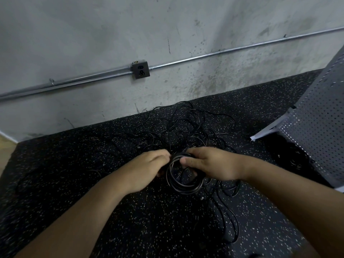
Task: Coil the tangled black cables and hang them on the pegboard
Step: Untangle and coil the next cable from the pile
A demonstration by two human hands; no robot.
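**One coil partly wound, most cable loose, nothing hung**

The coil [183,175] of black cable, several loops gathered, sits low over the speckled floor mat [130,220] between both hands. The tangle [186,127] spreads behind it toward the wall, so I judge the task is early. The right hand [210,164] grips the coil's top, thumb over the loops. The left hand [147,168] curls at its left edge, apparently pinching a strand. Both forearms reach forward, wrists low. The pegboard [316,118] leans at the right, well apart, with no cable visible on it.
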